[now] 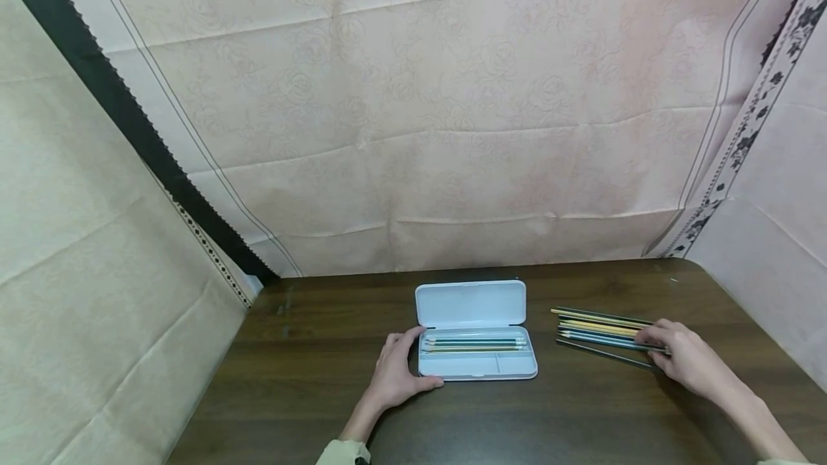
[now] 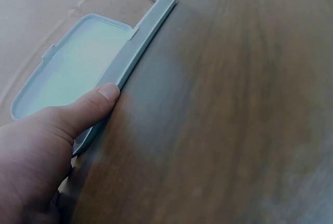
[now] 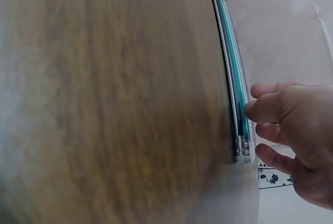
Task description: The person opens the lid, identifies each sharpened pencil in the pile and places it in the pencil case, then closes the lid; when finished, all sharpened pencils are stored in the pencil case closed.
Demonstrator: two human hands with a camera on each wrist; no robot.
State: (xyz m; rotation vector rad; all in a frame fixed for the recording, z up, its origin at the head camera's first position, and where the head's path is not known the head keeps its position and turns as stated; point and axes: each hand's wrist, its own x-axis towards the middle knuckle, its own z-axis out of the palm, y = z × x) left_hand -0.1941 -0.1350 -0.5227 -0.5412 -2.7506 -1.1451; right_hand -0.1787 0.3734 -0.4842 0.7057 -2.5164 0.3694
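Observation:
A light blue pencil case [image 1: 479,372] lies with its lid [image 1: 470,303] raised, and a few green and yellow pencils [image 1: 474,345] lie inside. My left hand [image 1: 395,373] grips the case's left end; the left wrist view shows the thumb [image 2: 99,102] against its front edge. To the right of the case, several loose pencils [image 1: 597,325] in dark, yellow and blue tones lie roughly side by side. My right hand [image 1: 678,354] is at their right ends. In the right wrist view its loosely bent, spread fingers [image 3: 268,107] touch or nearly touch a teal pencil [image 3: 237,73].
The case and pencils stand on a brown wooden table [image 1: 310,350]. Pale patterned cloth [image 1: 452,128] hangs behind the table's back edge, with more cloth [image 1: 775,235] along the right side. A dark pencil [image 1: 604,354] lies slanted in front of the others.

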